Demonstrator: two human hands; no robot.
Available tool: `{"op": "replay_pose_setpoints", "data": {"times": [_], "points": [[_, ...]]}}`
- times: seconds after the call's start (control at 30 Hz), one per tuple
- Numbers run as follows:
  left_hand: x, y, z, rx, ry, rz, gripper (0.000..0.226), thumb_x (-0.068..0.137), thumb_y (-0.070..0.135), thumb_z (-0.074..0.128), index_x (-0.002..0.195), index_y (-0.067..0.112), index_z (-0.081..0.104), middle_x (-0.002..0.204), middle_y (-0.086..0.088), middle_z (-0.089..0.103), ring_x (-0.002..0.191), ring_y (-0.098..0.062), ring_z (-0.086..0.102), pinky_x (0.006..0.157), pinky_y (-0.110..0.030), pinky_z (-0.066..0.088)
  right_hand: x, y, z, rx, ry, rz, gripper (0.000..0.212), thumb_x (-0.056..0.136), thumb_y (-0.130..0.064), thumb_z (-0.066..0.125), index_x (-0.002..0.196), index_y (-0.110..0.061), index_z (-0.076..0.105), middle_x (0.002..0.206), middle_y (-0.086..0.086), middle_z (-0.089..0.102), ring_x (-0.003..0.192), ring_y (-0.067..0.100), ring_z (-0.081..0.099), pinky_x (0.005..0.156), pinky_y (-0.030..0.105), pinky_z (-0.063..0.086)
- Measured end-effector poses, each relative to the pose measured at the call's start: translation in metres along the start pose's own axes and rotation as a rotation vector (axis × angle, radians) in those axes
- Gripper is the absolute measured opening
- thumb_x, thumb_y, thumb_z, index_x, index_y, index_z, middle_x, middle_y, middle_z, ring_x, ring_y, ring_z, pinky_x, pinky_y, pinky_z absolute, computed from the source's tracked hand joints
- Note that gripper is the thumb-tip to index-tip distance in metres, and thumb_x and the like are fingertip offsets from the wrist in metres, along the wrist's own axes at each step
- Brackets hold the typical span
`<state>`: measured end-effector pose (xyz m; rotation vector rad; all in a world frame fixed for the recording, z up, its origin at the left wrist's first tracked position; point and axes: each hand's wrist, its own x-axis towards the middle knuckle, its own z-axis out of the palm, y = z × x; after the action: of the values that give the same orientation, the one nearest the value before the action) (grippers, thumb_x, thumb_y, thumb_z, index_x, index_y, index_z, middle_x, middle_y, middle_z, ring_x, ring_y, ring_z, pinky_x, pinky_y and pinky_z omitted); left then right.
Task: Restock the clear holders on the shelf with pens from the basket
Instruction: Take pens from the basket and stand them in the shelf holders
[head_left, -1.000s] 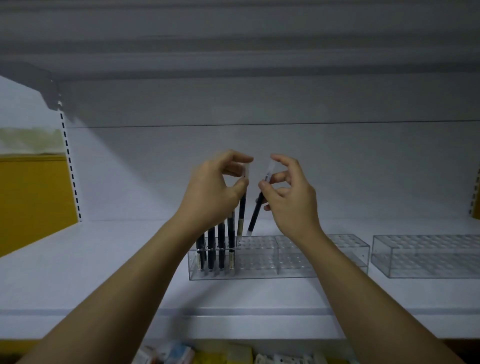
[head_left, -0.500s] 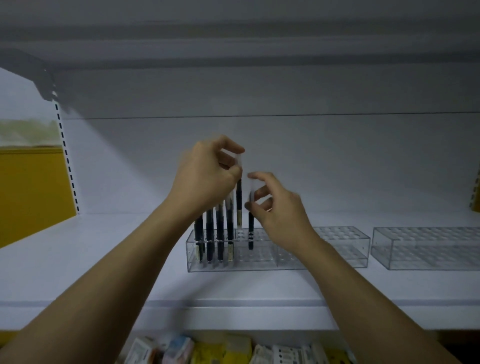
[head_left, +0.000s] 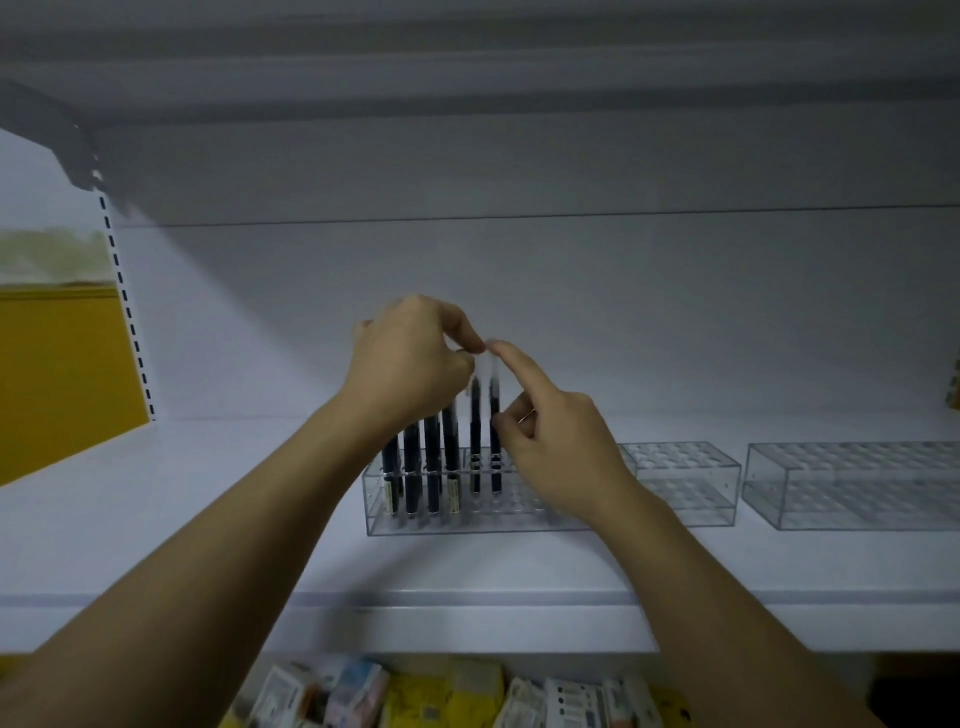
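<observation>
Left hand (head_left: 410, 364): fingers curled, thumb and index seem to pinch the clear cap of a slim dark plastic pen (head_left: 475, 421), but it is blurred and not certain. Right hand (head_left: 561, 452): index finger straight with its tip on top of the second slim dark pen (head_left: 495, 395), thumb against the barrel, other fingers curled. Both pens stand upright between the hands, in the long clear plastic holder (head_left: 467, 524) just below them. Four more dark pens (head_left: 432, 452) sit in slots below the left hand. Another clear plastic holder (head_left: 852, 493) is well right of the right hand, on the white shelf (head_left: 208, 519). Coloured packets (head_left: 363, 696) lie below the forearms.
</observation>
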<state>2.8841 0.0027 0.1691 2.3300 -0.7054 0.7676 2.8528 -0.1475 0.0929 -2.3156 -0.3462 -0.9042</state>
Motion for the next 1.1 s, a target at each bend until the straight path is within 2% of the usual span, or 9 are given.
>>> {"op": "replay_pose_setpoints", "data": {"times": [0.13,0.27,0.37,0.5,0.57,0.7,0.83,0.93,1.1], "points": [[0.001,-0.003,0.002,0.017,0.002,0.036,0.024,0.085,0.027,0.069,0.074,0.043,0.055,0.082,0.026,0.052,0.093,-0.004,0.053,0.101,-0.05,0.042,-0.001,0.001,0.0,0.009,-0.014,0.017,0.072,0.094,-0.017,0.056,0.146,-0.049,0.019,0.073,-0.016,0.059,0.063,0.004,0.059,0.062,0.016,0.05],[0.002,-0.006,0.002,0.051,0.043,0.065,0.021,0.084,0.033,0.07,0.071,0.042,0.056,0.075,0.028,0.051,0.089,-0.001,0.053,0.104,-0.049,0.039,0.0,0.0,0.0,0.017,-0.018,0.021,0.075,0.093,-0.018,0.057,0.146,-0.051,0.017,0.075,-0.014,0.062,0.064,0.004,0.061,0.064,0.018,0.052],[0.0,-0.008,0.003,0.08,0.1,0.097,0.004,0.084,0.037,0.07,0.082,0.037,0.067,0.083,0.023,0.064,0.094,-0.004,0.059,0.108,-0.046,0.033,0.0,-0.001,-0.002,0.054,-0.041,0.049,0.079,0.092,-0.018,0.06,0.146,-0.053,0.014,0.077,-0.014,0.062,0.068,0.004,0.062,0.069,0.021,0.055],[-0.003,-0.008,0.002,0.103,0.119,0.104,0.016,0.082,0.043,0.071,0.092,0.032,0.07,0.093,0.015,0.07,0.098,-0.008,0.061,0.108,-0.045,0.031,-0.001,-0.006,-0.004,0.056,-0.083,0.082,0.084,0.091,-0.021,0.063,0.145,-0.055,0.009,0.087,-0.014,0.06,0.079,0.005,0.062,0.081,0.031,0.056],[-0.006,-0.005,-0.001,0.137,0.106,0.097,0.022,0.082,0.047,0.069,0.097,0.032,0.07,0.098,0.013,0.069,0.103,-0.011,0.059,0.11,-0.047,0.026,-0.002,-0.01,-0.005,0.028,-0.102,0.1,0.088,0.091,-0.022,0.064,0.145,-0.055,0.004,0.102,-0.012,0.06,0.09,0.007,0.061,0.087,0.033,0.055],[-0.017,-0.002,-0.014,0.189,0.141,0.11,0.028,0.085,0.048,0.066,0.108,0.033,0.067,0.118,0.008,0.063,0.119,-0.016,0.051,0.117,-0.05,0.016,-0.01,-0.019,-0.008,-0.047,-0.079,0.095,0.094,0.09,-0.029,0.065,0.146,-0.053,-0.007,0.138,-0.005,0.047,0.12,0.013,0.05,0.095,0.028,0.043],[-0.037,0.003,-0.033,0.218,0.18,0.133,0.029,0.086,0.045,0.065,0.112,0.033,0.064,0.127,0.005,0.06,0.126,-0.018,0.047,0.118,-0.05,0.013,-0.02,-0.028,-0.023,-0.102,-0.015,0.067,0.086,0.09,-0.034,0.062,0.149,-0.048,0.001,0.145,-0.006,0.039,0.129,0.014,0.043,0.096,0.026,0.036],[-0.06,0.01,-0.043,0.234,0.202,0.176,0.031,0.086,0.043,0.065,0.115,0.032,0.063,0.127,0.006,0.06,0.125,-0.018,0.047,0.117,-0.047,0.018,-0.035,-0.042,-0.037,-0.178,-0.002,0.034,0.08,0.09,-0.037,0.061,0.15,-0.044,0.008,0.146,-0.008,0.037,0.13,0.013,0.04,0.097,0.025,0.033],[-0.111,0.025,-0.04,0.171,0.22,0.214,0.029,0.085,0.04,0.067,0.113,0.032,0.063,0.119,0.008,0.062,0.117,-0.017,0.05,0.102,-0.038,0.029,-0.078,-0.069,-0.058,-0.215,0.009,0.017,0.07,0.09,-0.039,0.062,0.149,-0.039,0.023,0.144,-0.013,0.036,0.13,0.008,0.039,0.102,0.023,0.033]]}}
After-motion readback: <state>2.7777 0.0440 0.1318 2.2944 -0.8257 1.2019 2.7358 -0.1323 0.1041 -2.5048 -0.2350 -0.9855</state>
